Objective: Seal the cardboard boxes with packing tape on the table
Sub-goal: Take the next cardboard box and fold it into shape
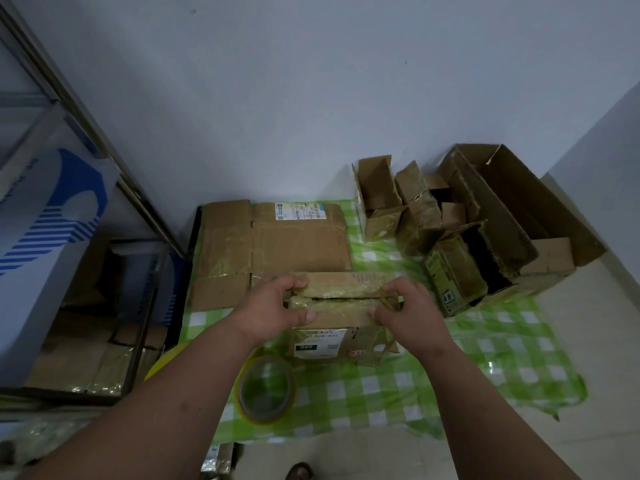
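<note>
A small cardboard box [341,308] with a white label on its front stands on the green checked tablecloth [450,368], its two top flaps meeting along a dark slit. My left hand [273,306] grips the left end of the flaps, fingers curled over the far flap and thumb on the near one. At the right end my right hand [403,308] grips the flaps the same way. A roll of clear packing tape [266,389] lies flat on the cloth in front of the box, under my left forearm.
A flattened cardboard box [273,247] lies behind the small box. Several open, tape-covered boxes [485,230] crowd the back right. A metal shelf [104,237] with boxes stands at the left. White walls close the back and the right.
</note>
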`<state>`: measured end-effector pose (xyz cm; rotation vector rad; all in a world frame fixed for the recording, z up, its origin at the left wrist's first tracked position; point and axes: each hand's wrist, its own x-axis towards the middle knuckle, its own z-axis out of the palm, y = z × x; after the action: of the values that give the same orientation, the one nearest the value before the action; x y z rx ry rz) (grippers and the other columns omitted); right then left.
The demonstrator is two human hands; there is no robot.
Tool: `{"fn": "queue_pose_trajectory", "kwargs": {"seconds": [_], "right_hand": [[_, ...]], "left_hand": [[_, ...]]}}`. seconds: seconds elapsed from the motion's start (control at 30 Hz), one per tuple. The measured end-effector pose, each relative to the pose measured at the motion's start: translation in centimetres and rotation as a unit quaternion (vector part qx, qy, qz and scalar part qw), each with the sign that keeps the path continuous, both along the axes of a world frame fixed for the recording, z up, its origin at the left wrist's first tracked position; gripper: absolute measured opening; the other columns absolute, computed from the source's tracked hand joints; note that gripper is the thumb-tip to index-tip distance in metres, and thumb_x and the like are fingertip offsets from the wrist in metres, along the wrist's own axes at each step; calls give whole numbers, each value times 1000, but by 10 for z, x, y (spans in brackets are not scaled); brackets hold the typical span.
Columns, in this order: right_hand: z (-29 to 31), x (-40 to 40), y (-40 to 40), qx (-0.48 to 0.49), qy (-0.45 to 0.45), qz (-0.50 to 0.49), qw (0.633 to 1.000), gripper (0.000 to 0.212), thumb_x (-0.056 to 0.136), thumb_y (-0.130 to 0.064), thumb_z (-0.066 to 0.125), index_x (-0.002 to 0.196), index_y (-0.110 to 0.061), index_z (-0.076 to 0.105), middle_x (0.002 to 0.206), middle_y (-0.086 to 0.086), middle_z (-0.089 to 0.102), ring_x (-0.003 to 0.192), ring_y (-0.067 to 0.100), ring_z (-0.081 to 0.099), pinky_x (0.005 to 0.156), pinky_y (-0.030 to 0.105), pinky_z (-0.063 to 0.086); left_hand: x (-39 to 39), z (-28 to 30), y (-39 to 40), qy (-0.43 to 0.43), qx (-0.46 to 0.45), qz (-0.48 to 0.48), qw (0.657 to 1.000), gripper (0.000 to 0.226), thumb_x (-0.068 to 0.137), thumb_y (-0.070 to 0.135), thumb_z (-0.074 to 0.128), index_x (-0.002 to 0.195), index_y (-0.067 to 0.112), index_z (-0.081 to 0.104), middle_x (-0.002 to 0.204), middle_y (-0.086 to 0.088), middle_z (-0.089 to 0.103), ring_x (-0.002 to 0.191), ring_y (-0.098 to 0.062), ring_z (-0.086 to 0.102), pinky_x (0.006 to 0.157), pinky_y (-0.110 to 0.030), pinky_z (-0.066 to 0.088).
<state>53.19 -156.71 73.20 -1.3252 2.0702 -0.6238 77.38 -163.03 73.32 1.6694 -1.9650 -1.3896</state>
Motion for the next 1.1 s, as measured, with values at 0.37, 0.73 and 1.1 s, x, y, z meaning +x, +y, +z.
{"fn": "queue_pose_trajectory", "kwargs": {"seconds": [0.37,0.73,1.1], "right_hand": [[8,-1,-10,35,66,49,996,31,83,-36,73,108,-29,56,112,-1,48,88,18,54,73,30,43],[11,-8,-30,14,139,142,980,28,78,-35,73,98,-30,55,110,-11,39,108,21,46,92,42,45],[-21,-11,-18,-61,110,125,984,37,80,-42,60,116,-33,67,129,-4,49,126,25,42,102,42,35]], "left_hand": [[9,1,-3,11,60,-31,998,96,65,21,90,145,40,40,147,7,33,132,-18,42,111,-38,40],[1,-2,0,7,-24,-31,999,90,69,27,88,147,24,42,159,16,19,141,-10,34,117,-36,33],[-6,-11,16,20,-53,85,995,50,83,22,77,130,14,62,145,10,47,124,-4,47,108,-20,34]]}}
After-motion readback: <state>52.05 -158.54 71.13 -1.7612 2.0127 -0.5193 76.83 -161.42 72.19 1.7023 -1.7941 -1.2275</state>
